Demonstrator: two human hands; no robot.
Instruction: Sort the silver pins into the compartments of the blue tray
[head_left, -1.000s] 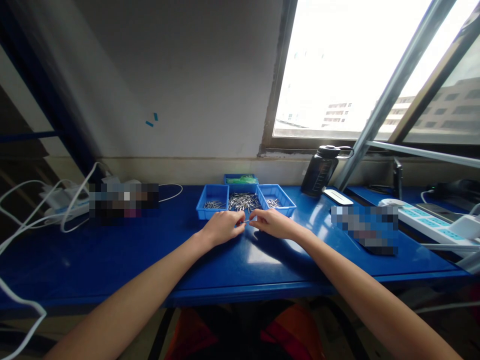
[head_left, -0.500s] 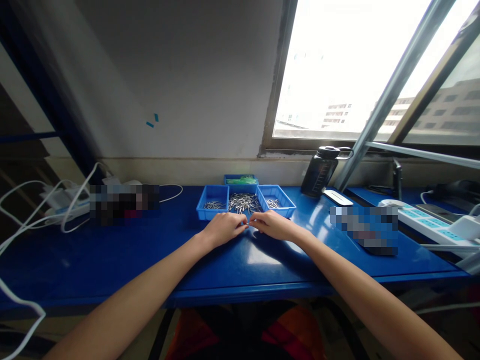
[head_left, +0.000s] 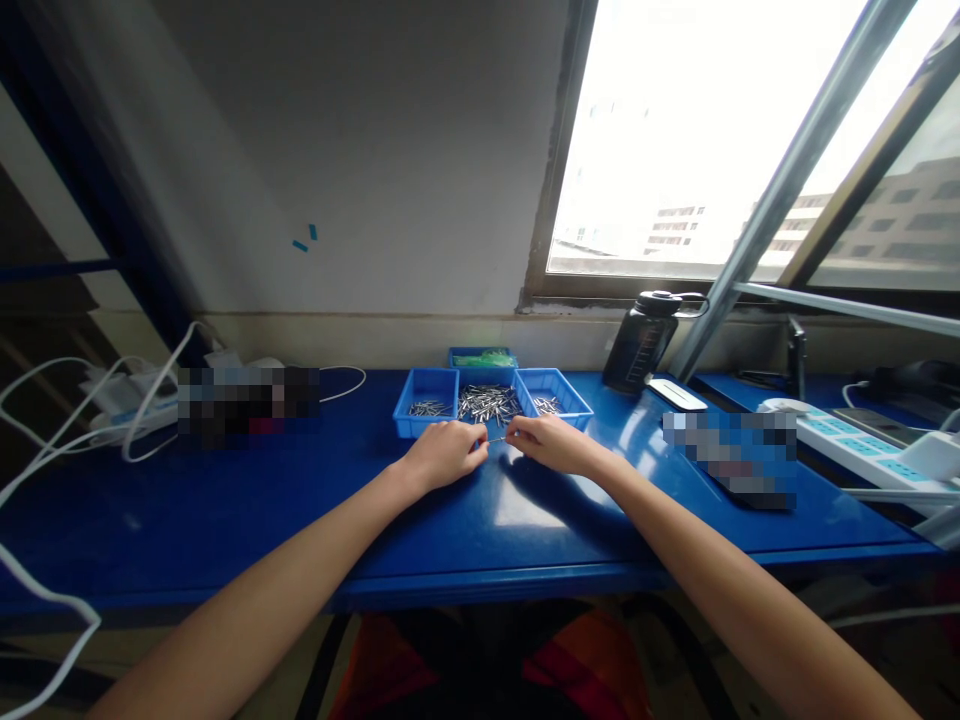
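Observation:
A thin metal pin-like piece (head_left: 497,440) spans the small gap between my two hands, just above the blue table. Its left end disappears into the closed fingers of my left hand (head_left: 448,452). My right hand (head_left: 546,441) pinches the other end. Right behind the hands, a heap of similar slim metal pieces (head_left: 489,402) lies between two blue trays. The left tray (head_left: 424,380) and the right tray (head_left: 555,382) each hold some small metal pieces. My fingers hide the exact shape of the held piece.
Behind the heap is another blue tray (head_left: 452,358) with green plastic-looking material (head_left: 491,358). A black bottle (head_left: 640,345) stands at the back right, near a white flat device (head_left: 676,394). White power strips with cables lie on both sides; blurred items are on the blue table (head_left: 480,550).
My hands were almost touching and have drawn slightly apart. The thin metal piece now shows between them.

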